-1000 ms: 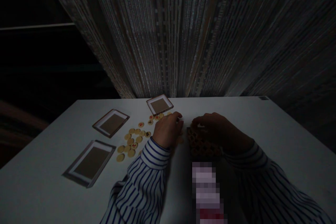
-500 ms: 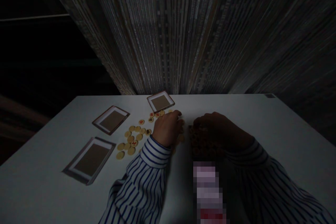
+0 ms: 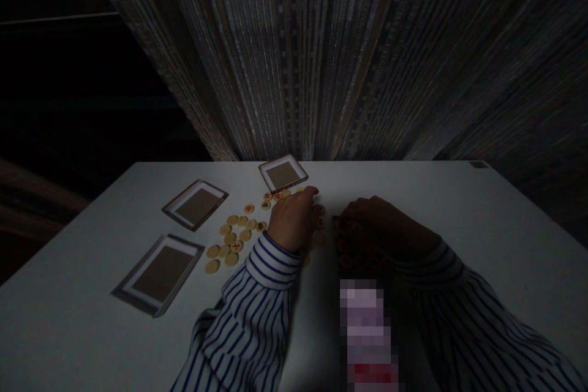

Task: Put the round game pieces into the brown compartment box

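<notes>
My left hand (image 3: 294, 217) is low over the table among round wooden pieces (image 3: 230, 237), some with red or black characters. Its fingers are bent and partly hidden behind the hand, so what they hold, if anything, cannot be made out. To the right, my right hand (image 3: 383, 223) is over a dark tray (image 3: 340, 260) that holds several round pieces in rows. Deep shadow covers this hand, and its curled fingertips are at the tray's far part. A few loose pieces (image 3: 320, 237) are between my left hand and the tray.
On the white table (image 3: 73, 312) are three flat framed boxes: one near left (image 3: 160, 275), one behind it (image 3: 196, 205) and one at the back (image 3: 282, 174). A pixelated patch covers the area below the tray. A striped curtain (image 3: 303, 61) hangs beyond the table.
The whole view has shifted slightly. My right hand's fingers are a little lower over the tray's far part; my left hand has hardly moved among the pieces.
</notes>
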Demonstrator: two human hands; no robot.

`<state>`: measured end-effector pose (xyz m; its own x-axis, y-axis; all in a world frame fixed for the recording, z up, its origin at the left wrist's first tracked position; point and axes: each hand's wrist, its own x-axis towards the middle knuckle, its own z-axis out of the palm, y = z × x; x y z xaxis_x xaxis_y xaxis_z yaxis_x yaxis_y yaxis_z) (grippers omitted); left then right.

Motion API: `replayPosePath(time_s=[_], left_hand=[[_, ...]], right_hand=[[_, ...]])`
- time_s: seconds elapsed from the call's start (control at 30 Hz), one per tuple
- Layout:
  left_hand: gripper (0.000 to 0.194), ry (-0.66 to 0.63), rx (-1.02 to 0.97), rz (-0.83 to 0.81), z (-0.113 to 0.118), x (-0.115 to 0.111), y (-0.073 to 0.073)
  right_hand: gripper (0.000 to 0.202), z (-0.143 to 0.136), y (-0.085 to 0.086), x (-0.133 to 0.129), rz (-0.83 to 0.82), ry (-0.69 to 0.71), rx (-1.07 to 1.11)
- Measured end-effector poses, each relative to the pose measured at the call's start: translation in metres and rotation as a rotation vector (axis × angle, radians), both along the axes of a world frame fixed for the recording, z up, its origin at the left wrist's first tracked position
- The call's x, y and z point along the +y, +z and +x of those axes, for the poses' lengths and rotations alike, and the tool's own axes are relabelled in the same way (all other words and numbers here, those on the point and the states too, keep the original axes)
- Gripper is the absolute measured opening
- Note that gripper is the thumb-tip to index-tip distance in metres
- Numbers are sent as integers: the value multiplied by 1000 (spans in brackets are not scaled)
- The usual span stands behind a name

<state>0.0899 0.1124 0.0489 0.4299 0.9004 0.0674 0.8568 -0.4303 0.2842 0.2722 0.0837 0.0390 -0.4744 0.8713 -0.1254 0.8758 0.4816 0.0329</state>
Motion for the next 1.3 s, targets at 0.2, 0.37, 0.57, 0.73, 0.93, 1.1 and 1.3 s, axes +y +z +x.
replayPosePath(time_s=[0.2,0.37,0.57,0.73,0.93,1.1,1.3], left_hand=[[30,-21,23,-9,0,0,-1],[30,-30,29,-5,0,0,-1],[30,-17,54,-21,0,1,0],[31,-16,57,-38,-1,1,1],[30,-31,44,5,-2,1,-1],[30,-41,40,4,-2,1,-1],[31,-52,22,2,-3,2,-1]], right_hand=[[22,-4,0,1,-29,-11,-18],[27,-5,-3,2,-44,-3,-39],[24,-4,-6,3,-37,24,-40],[24,-4,-7,5,-54,21,-48],[24,-3,-9,5,-49,38,-25],[25,-4,-6,3,-66,31,-30],[25,-5,-4,3,-76,30,-58]])
